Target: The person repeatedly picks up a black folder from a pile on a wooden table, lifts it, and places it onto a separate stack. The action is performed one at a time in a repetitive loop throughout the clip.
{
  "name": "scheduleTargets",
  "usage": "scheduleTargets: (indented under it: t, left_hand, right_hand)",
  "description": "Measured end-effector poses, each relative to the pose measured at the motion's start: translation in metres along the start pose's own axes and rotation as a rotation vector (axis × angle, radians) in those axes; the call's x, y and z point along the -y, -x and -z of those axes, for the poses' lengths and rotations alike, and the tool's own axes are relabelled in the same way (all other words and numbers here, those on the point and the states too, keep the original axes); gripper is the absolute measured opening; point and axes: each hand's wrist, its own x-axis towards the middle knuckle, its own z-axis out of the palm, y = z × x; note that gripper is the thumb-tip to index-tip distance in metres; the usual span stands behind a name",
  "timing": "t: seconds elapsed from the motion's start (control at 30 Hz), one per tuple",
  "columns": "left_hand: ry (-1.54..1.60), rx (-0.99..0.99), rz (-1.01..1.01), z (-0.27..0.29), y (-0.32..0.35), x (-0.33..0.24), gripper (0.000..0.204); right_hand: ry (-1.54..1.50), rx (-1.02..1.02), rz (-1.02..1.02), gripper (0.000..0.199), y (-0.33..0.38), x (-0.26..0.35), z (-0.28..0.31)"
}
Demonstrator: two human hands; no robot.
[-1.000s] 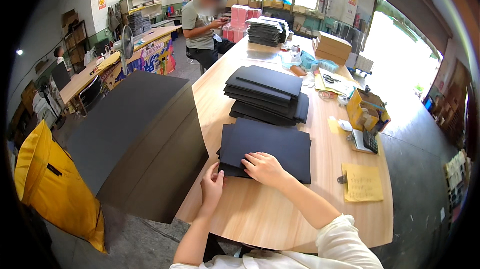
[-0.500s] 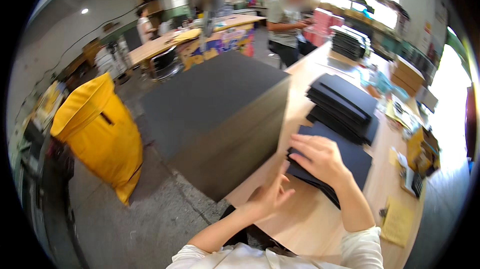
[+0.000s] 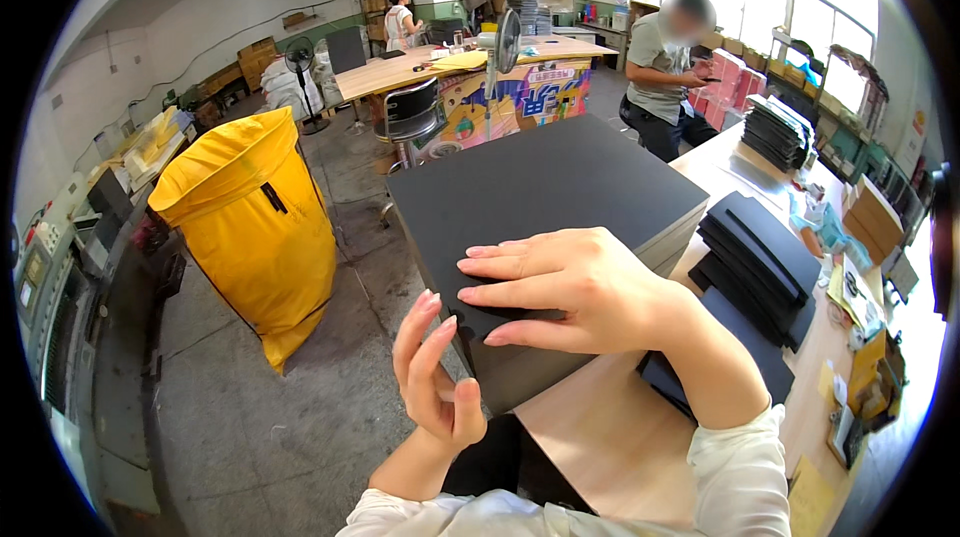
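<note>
Dark sheet stack stands with the counter at its right. Your right hand lies straight-fingered over its near corner, grip unclear; your left hand, released and half-curled, is right beside that corner.

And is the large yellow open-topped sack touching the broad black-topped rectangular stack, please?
Apart: the head view shows grey floor between sack and stack.

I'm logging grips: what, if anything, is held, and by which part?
It cannot be told: the right hand lies over the large dark stack near its corner, any pinched edge hidden beneath; the left hand, beside it, looks empty.
</note>
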Motion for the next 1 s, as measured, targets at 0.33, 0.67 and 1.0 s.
scheduleTargets:
  t: [0.33, 0.67, 1.0]
  left_hand:
    - [0.011, 0.076, -0.006, -0.005, 0.004, 0.01, 0.057]
    - [-0.046, 0.094, -0.021, -0.005, 0.004, 0.012, 0.059]
    - [0.002, 0.085, -0.046, -0.005, 0.006, 0.015, 0.057]
  right_hand:
    - [-0.313, 0.054, -0.237, 0.03, -0.01, 0.003, 0.007]
    - [-0.408, 0.078, -0.315, 0.028, -0.012, -0.001, 0.009]
    - [-0.45, 0.053, -0.333, 0.03, -0.014, 0.003, 0.01]
